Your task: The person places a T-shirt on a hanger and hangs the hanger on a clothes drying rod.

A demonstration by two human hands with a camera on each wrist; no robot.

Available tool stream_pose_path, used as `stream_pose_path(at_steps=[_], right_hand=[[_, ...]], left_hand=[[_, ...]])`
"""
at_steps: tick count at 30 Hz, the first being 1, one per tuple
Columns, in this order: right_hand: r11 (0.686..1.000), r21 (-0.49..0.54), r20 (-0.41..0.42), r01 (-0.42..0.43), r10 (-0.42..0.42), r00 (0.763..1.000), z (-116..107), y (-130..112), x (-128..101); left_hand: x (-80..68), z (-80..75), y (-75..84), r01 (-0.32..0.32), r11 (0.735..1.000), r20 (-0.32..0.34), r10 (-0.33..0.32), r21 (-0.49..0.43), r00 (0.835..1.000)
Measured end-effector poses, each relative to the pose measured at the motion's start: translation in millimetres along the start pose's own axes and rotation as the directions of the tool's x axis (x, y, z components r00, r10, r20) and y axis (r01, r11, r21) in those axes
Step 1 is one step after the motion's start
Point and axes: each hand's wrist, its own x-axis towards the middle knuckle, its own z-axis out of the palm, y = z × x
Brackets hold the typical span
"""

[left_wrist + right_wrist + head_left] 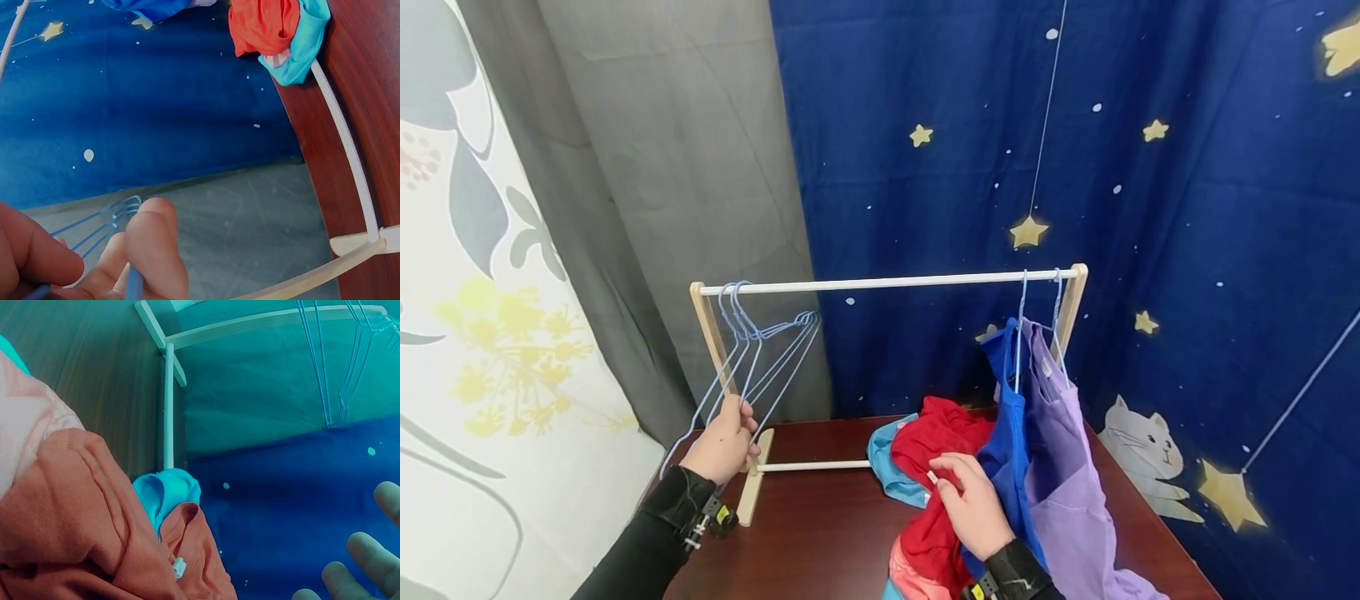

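- The left hand (724, 446) grips the bottom of a blue wire hanger (752, 367) hanging at the rack's (887, 283) left end.
- The right hand (973, 500), fingers apparently loose, rests on the red garment (936, 442) heaped on the tabletop (820, 533).

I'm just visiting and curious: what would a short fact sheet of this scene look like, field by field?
Setting: dark wooden table before a starry blue curtain
Rack: small wooden clothes rack standing on the table
Left hand: left hand grips a light blue wire hanger in the bunch at the rack's left end
Right hand: right hand rests, fingers relaxed, on the red garment in the pile
Already hung: blue garment and purple garment, at the right end
Also in pile: turquoise garment
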Motion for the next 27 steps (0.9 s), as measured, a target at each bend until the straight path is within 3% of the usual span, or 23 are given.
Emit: stream_pose_path(at_steps=[15, 27], right_hand=[[1.0, -0.013, -0.002, -0.004, 0.004, 1.0, 1, 0, -1], [0.999, -0.008, 0.011, -0.036, 0.036, 0.999, 3, 7, -2]], left_hand=[[-11.1, -2.2, 7.1, -0.029, 0.998, -0.06, 0.032, 0.052, 0.998], [-36.3, 4.2, 3.7, -0.068, 0.996, -0.122, 0.075, 0.062, 0.99]])
